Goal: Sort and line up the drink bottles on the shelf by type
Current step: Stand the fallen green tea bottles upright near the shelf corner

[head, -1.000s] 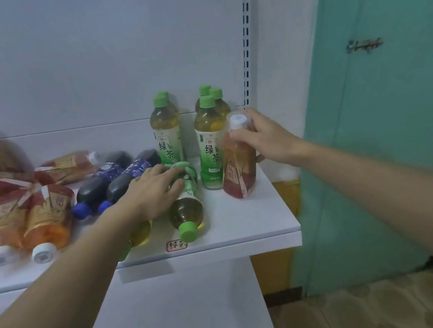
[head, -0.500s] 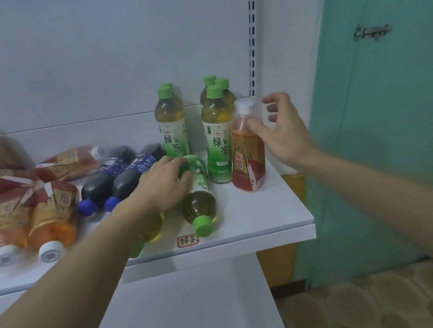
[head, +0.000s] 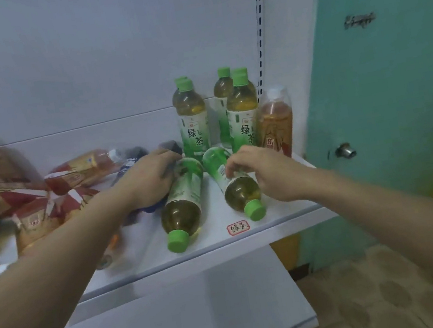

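Observation:
Three green tea bottles (head: 192,116) with green caps stand at the back right of the white shelf (head: 283,218). A red tea bottle (head: 275,123) with a white cap stands to their right, free of either hand. Two more green tea bottles lie on the shelf, caps toward me: one (head: 182,209) in the middle, another (head: 239,191) to its right. My right hand (head: 265,173) curls over the right lying bottle. My left hand (head: 150,180) closes over a lying dark bottle (head: 171,146) with a blue cap, mostly hidden and blurred.
A pile of lying red tea bottles (head: 80,168) fills the shelf's left part. A red-framed label sticker (head: 238,228) sits on the front edge. A lower white shelf (head: 192,323) juts out below. A teal door (head: 394,79) stands to the right.
My right hand let go of the red tea bottle, left standing beside the green teas, and dropped onto a lying green tea bottle. My left hand shifted from a green bottle to the dark bottle.

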### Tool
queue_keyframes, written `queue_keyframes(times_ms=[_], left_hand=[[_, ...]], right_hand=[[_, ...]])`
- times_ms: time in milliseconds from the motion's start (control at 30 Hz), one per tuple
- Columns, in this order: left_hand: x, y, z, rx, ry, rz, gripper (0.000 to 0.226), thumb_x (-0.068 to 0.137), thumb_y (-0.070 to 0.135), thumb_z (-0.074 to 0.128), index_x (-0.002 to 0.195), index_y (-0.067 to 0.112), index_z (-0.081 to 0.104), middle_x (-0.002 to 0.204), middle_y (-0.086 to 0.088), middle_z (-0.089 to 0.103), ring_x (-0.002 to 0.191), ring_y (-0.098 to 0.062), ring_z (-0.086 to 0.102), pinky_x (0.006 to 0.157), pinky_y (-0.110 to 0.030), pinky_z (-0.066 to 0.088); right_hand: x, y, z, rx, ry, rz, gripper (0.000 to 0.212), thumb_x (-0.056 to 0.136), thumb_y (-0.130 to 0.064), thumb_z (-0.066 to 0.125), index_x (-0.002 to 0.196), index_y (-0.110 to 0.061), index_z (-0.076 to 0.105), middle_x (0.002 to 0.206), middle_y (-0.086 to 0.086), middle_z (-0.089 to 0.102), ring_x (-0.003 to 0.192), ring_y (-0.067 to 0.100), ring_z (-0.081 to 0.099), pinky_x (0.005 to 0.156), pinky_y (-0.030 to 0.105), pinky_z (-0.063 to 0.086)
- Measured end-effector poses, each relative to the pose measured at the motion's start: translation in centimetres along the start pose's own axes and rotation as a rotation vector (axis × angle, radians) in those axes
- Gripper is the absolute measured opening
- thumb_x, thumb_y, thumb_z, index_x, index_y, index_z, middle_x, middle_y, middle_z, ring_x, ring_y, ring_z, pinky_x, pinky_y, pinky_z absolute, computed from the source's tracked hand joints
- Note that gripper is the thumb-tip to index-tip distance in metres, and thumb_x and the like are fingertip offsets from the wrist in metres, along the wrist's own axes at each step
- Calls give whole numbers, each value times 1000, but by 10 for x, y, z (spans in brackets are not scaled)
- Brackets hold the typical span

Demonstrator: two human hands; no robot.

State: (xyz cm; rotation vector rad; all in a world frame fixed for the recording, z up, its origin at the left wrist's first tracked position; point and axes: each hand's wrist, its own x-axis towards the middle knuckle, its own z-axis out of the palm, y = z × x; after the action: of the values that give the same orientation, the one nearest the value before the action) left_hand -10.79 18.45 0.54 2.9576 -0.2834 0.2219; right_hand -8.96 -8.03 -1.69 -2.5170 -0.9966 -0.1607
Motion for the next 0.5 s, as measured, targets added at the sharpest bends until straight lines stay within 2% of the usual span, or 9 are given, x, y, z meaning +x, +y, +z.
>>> queue_keyframes(times_ms=[33,100,133,200,267,367,433,500], left_hand=[[0,-11,0,13,2,0,44,98,13,47,141,15,55,144,-10,52,129,-30,52,109,-38,39],[-3,-28,3,51,-2,0,46,94,21,46,140,19,54,144,-9,52,127,-33,53,108,-47,42],[-4,-34,6,68,-10,6,49,91,29,43,138,19,54,144,-8,52,127,-34,54,106,-49,44],[-6,-39,12,80,-14,31,60,84,44,35,134,18,57,145,-7,51,127,-34,54,103,-50,46],[-9,-38,14,108,-37,57,67,81,48,35,136,16,56,148,-5,46,128,-31,52,102,-50,47],[-14,-39,11,141,-68,93,66,87,46,46,147,18,46,155,-3,39,135,-28,47,105,-47,45],[-13,-43,11,132,-52,94,63,89,42,57,145,16,46,153,-5,43,133,-29,49,105,-45,45],[-12,-46,13,129,-31,81,65,87,44,58,142,12,47,149,-8,48,129,-29,52,105,-43,45]], right_hand=[[-2,1,-1,-103,-44,-11,68,84,15,52,120,-43,57,132,-12,50,126,14,48,102,39,49],[-7,-1,0,-300,-198,-36,90,81,15,55,138,-53,39,156,-10,28,143,18,31,111,46,41],[-11,-3,2,-332,-250,-41,94,81,11,59,141,-55,31,161,-11,17,147,20,23,114,48,38],[-14,-8,7,-330,-238,-64,87,83,-3,70,142,-53,30,163,-10,9,149,23,18,116,49,35],[-12,-14,10,-377,-201,-113,78,84,-11,73,141,-49,35,163,-7,12,149,22,18,118,49,32],[-8,-20,1,-379,-229,-156,74,86,-13,74,143,-43,37,162,-7,22,147,18,22,119,43,31],[-4,-25,-8,-227,-206,-123,70,87,-19,76,144,-39,39,155,-8,32,142,13,31,117,34,31],[7,-32,-18,-50,-111,-78,68,86,-25,78,143,-30,42,143,-8,46,131,9,43,112,28,35]])
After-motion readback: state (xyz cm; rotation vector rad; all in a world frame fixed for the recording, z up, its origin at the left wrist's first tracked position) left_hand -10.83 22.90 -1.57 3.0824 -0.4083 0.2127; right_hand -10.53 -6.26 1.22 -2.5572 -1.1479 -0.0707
